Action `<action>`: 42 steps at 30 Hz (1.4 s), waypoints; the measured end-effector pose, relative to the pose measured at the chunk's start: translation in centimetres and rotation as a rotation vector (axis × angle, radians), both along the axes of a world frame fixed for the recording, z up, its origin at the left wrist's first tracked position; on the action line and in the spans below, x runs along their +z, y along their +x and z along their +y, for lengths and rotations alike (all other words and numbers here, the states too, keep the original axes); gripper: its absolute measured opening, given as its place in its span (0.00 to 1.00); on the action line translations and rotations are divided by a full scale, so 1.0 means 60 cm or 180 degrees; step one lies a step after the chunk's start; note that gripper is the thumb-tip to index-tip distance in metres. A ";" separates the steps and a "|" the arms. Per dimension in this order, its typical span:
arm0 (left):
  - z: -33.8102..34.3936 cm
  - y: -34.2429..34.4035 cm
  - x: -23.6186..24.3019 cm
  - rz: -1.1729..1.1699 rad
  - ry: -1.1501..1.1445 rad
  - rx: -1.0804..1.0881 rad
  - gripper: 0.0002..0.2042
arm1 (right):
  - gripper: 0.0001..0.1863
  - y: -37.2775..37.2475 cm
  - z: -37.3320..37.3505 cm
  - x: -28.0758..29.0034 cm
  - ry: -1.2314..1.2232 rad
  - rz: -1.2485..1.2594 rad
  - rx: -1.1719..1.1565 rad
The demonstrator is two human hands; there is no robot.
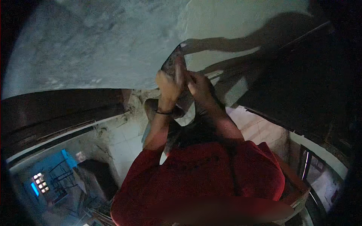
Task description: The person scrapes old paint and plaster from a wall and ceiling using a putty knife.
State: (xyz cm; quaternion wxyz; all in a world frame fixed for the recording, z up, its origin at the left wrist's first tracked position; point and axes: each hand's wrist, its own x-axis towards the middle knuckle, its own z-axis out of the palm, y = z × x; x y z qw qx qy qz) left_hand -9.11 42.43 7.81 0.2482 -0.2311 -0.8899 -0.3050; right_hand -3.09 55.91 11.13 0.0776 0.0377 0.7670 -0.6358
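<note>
One dark pointed piece (pixel 171 64) sits before the pale wall (pixel 102 45), left hand (pixel 167 86) gripping its lower end, right hand (pixel 200 87) curled alongside, hold unclear; we'd guess light, thin, bendable, best held by both edges.

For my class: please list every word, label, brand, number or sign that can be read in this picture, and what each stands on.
No readable text anywhere in the picture.
Red shirt: a row of dark marks, too blurred to tell whether it is lettering.
Dark mottled object at the left hand: no lettering can be made out.
</note>
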 end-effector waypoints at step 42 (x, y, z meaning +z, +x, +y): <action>0.065 0.002 0.018 -0.1144 0.1033 0.0258 0.17 | 0.13 -0.028 0.003 -0.080 -0.0249 0.0629 -0.0709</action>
